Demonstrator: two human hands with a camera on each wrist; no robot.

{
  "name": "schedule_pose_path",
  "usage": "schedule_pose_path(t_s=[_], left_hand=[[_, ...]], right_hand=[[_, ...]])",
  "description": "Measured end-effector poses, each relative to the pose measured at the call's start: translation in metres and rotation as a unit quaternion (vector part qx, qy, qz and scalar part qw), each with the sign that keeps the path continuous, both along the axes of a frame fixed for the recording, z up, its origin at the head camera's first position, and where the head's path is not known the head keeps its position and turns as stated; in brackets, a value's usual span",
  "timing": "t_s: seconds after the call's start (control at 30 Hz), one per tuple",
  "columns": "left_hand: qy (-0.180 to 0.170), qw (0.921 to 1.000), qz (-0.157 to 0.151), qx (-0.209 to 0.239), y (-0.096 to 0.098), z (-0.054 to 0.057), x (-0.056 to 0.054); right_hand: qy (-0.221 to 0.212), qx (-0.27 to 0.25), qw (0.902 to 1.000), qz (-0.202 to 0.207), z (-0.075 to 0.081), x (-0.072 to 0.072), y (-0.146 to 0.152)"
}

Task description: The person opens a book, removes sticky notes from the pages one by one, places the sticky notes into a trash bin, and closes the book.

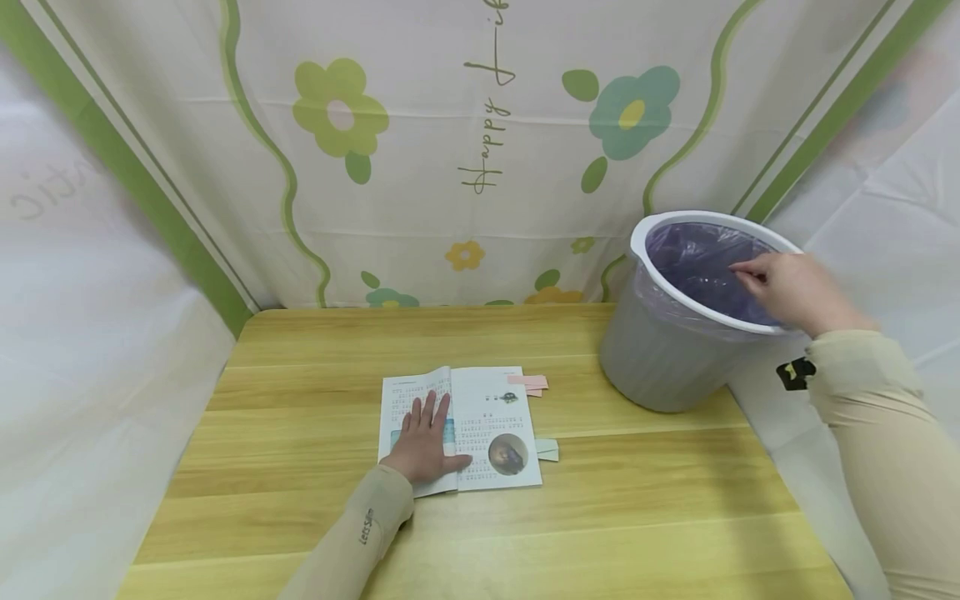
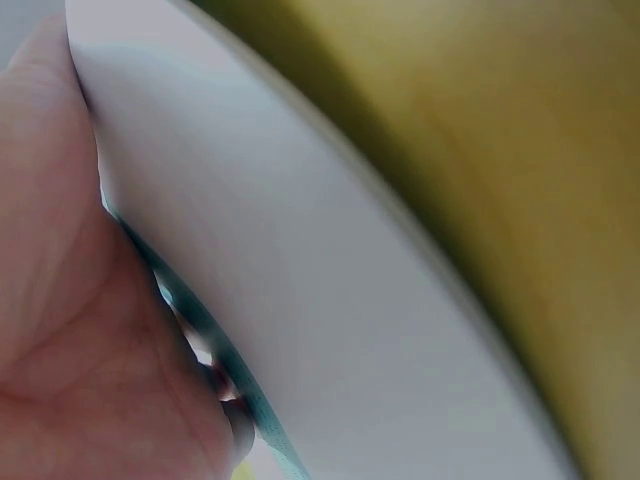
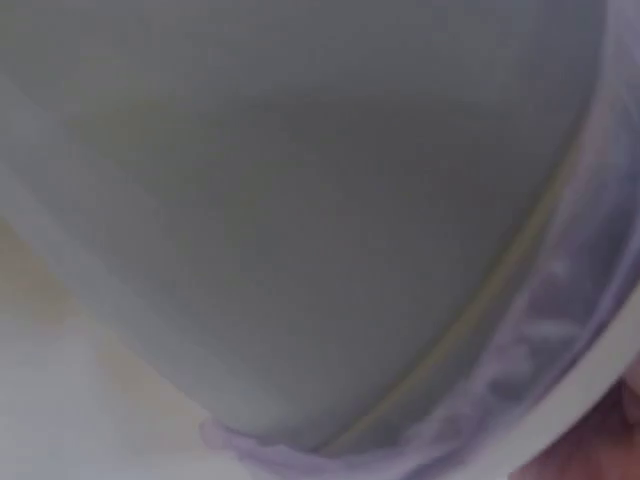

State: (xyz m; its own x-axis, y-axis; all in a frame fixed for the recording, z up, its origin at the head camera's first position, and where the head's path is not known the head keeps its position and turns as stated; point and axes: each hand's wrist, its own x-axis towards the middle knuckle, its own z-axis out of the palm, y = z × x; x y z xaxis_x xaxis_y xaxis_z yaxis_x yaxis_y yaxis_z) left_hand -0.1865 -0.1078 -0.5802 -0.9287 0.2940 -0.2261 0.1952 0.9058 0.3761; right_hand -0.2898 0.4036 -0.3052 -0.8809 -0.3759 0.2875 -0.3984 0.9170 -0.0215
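Item one, the book (image 1: 483, 433): it lies open on the counter (image 1: 300, 400), near its middle and directly before the person. The left hand (image 1: 420, 450) rests across the left page and the fold, fingers straight and spread apart, thumb reaching onto the right page. In my judgement this placement keeps the pages from closing and the book from sliding. The left wrist view, close and blurred, shows paper bowing beside the palm, so the pages appear springy.

Item two, markers: pink tabs (image 1: 528, 382) project from the upper right edge of the book, and green tabs (image 1: 547, 450) from the same edge lower down. Their overhang presumably makes them easy to find and pinch.

Item three, the bin (image 1: 656, 358): it stands at the counter's far right corner, well apart from the book, likely sited within right-hand reach while leaving the book unobstructed. A purple liner (image 1: 686, 250) is folded over the rim, probably to hold it in place.

Item four, the right hand (image 1: 802, 287): it hangs over the bin's mouth, fingers curled, thumb and forefinger tips together. No object shows between them; whether something very small is hidden there, I cannot tell
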Motion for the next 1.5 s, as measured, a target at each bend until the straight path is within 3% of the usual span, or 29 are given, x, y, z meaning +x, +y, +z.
schedule_pose_path(t_s=[0.3, 0.47, 0.73, 0.93, 1.07, 1.2, 1.5], left_hand=[[0.001, 1.0000, -0.001, -0.001, -0.001, -0.004, -0.001], [-0.002, 1.0000, 0.002, 0.002, -0.001, -0.004, -0.001], [-0.003, 1.0000, 0.005, 0.007, 0.000, 0.000, 0.000], [-0.002, 1.0000, 0.004, 0.002, 0.000, 0.000, 0.000], [-0.002, 1.0000, 0.005, 0.003, 0.001, 0.001, 0.000], [-0.004, 1.0000, 0.006, 0.003, 0.001, 0.001, -0.001], [-0.008, 0.9999, 0.006, 0.005, 0.002, -0.002, -0.002]], right_hand=[[0.017, -0.014, 0.9997, -0.005, 0.003, 0.002, -0.004], [0.072, -0.042, 0.9964, -0.013, 0.012, 0.010, -0.013], [0.180, -0.109, 0.9774, 0.022, 0.022, 0.034, -0.049], [0.244, -0.135, 0.9567, 0.082, 0.022, 0.049, -0.078], [0.266, -0.146, 0.9445, 0.127, 0.017, 0.056, -0.095], [0.268, -0.148, 0.9404, 0.147, 0.007, 0.065, -0.112], [0.245, -0.177, 0.9355, 0.183, -0.038, 0.070, -0.139]])
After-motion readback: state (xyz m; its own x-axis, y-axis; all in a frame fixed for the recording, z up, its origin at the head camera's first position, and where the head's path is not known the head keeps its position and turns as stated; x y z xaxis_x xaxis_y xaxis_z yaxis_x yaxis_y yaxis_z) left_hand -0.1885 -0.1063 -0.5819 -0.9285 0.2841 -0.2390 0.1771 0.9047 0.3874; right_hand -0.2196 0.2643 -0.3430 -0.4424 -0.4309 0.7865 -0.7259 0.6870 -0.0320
